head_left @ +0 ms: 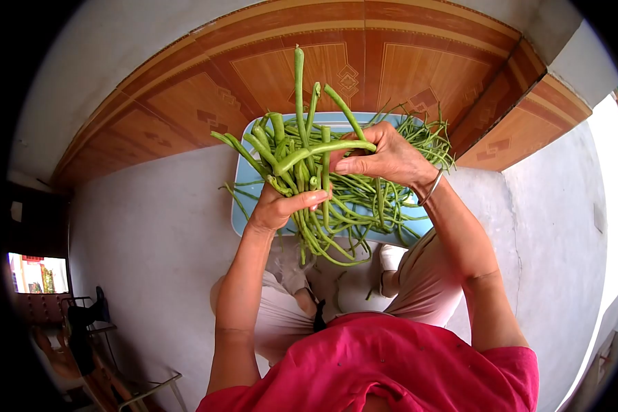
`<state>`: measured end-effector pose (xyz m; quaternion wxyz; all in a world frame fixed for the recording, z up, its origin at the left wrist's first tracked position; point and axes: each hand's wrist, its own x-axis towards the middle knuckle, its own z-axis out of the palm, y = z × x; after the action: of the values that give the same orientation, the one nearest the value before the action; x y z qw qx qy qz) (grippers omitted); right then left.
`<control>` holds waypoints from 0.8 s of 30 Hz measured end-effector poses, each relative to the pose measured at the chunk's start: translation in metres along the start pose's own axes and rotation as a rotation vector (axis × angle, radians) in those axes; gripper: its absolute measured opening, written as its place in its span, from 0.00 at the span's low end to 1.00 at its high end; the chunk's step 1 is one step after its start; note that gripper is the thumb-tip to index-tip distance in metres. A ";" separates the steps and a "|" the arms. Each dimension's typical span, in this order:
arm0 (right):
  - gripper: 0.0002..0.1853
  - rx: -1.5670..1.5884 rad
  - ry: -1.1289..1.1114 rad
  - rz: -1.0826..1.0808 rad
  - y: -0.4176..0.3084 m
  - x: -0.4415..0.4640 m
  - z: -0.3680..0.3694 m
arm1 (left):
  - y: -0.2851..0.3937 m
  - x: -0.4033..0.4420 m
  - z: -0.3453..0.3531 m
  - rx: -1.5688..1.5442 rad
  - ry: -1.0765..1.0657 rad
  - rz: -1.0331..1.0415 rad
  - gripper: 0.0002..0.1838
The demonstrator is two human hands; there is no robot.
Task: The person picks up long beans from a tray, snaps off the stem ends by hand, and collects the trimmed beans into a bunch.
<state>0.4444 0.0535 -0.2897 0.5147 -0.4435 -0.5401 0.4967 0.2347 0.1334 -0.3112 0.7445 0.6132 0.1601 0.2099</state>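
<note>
A thick bunch of long green beans [295,147] stands up out of my left hand [281,204], whose fingers are wrapped round it with the thumb across the front. My right hand [381,156] is closed on a few beans at the right of the bunch; one bean [323,148] runs crosswise from its fingers to the left, over the others. Its fingertips are partly hidden. Below and behind both hands, a loose pile of long green beans [384,196] lies on a light blue table top [243,172]. Several bean ends hang over the near edge.
The small table stands against a brown tiled wall [288,75]. Under its near edge are my feet, a clear plastic bag [288,261] and bean scraps on the grey floor [151,226]. A metal-framed chair [161,384] stands at the lower left, near another person's legs.
</note>
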 end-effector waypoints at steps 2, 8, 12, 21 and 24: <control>0.11 0.016 0.055 -0.006 0.002 0.002 0.003 | -0.002 -0.001 0.001 0.022 0.030 -0.018 0.11; 0.11 0.239 0.137 -0.019 -0.007 0.006 0.003 | -0.008 -0.001 0.004 0.107 -0.006 -0.045 0.15; 0.18 0.344 0.397 0.073 0.013 0.014 0.047 | -0.008 0.009 0.026 -0.173 0.114 0.054 0.26; 0.24 0.313 0.518 -0.060 0.022 0.012 0.066 | -0.021 0.014 0.017 -0.125 0.237 0.102 0.09; 0.21 0.447 0.496 -0.079 0.028 0.011 0.065 | -0.019 0.015 0.018 -0.145 0.249 0.083 0.11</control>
<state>0.3782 0.0626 -0.3149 0.7339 -0.4057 -0.2929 0.4594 0.2587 0.1230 -0.3257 0.7520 0.5331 0.2101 0.3257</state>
